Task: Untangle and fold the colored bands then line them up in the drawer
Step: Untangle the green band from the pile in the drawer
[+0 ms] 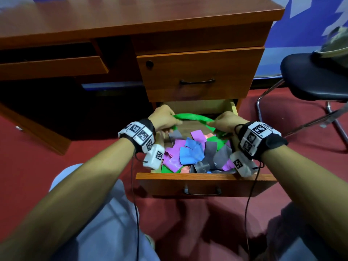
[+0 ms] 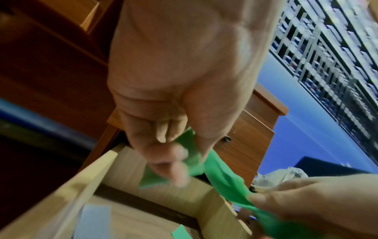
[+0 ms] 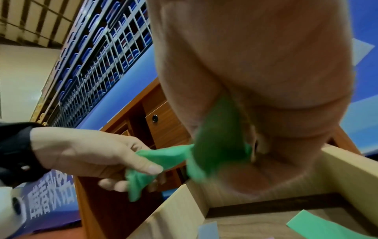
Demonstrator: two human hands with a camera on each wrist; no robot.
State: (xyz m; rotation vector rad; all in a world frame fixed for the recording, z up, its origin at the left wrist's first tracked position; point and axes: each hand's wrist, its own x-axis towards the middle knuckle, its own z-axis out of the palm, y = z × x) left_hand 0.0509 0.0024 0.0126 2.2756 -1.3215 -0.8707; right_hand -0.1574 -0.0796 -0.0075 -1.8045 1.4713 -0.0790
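A green band (image 1: 192, 117) stretches between both hands above the back of the open drawer (image 1: 205, 177). My left hand (image 1: 162, 117) grips its left end; the curled fingers (image 2: 163, 155) pinch the green band (image 2: 220, 174). My right hand (image 1: 225, 122) grips the other end, and the green band (image 3: 216, 139) bunches inside its palm. The left hand (image 3: 98, 155) shows there too, holding its end. Below lies a tangled pile of purple, blue, grey, pink and green bands (image 1: 194, 153).
The closed upper drawer (image 1: 197, 72) of the wooden desk (image 1: 131, 16) overhangs the back of the open one. A black chair (image 1: 310, 78) stands at the right on red carpet (image 1: 33, 147). My knees flank the drawer front.
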